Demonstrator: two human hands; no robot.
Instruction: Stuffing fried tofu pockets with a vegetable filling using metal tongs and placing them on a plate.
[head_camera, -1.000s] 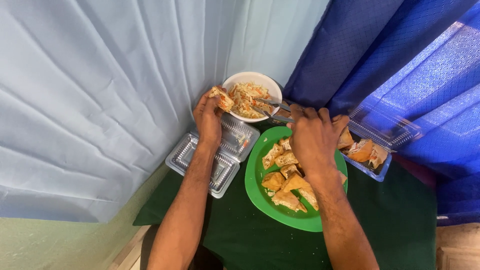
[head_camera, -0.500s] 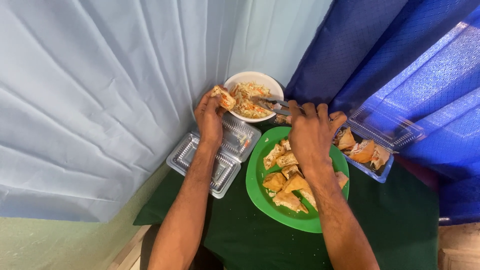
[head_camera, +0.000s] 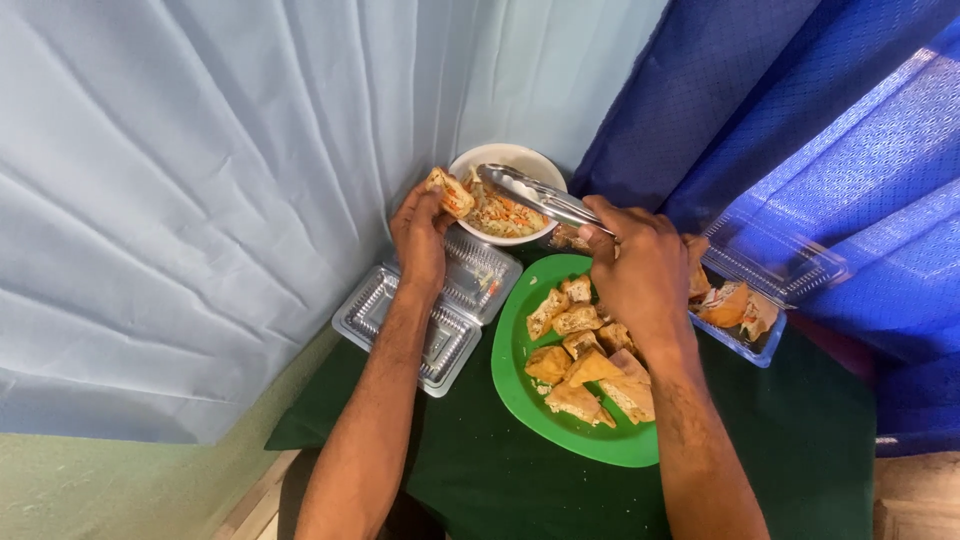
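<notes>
So closest to the camera sat the green plate (head_camera: 520, 385), piled with fried golden wedges (head_camera: 585, 355), on a dark green tablecloth (head_camera: 480, 480). Left of it lay an empty clear plastic clamshell (head_camera: 385, 315), opened flat. The right hand (head_camera: 640, 270) was closed around the handle end of metal tongs (head_camera: 535, 192), whose tips reached over the white bowl (head_camera: 505, 160) of shredded salad (head_camera: 498, 212). The left hand (head_camera: 420, 235) pinched a fried pocket (head_camera: 450, 192) just beside the bowl's rim, opening tilted toward the tongs. That pocket looked light, a bit greasy, with a crust that would probably crack or tear if squeezed, so a gentle hold on the sides near the bottom seemed best to me. Off to the right sat another clear container (head_camera: 770, 270) with a few pieces in it, up against the blue curtain (head_camera: 800, 120).
</notes>
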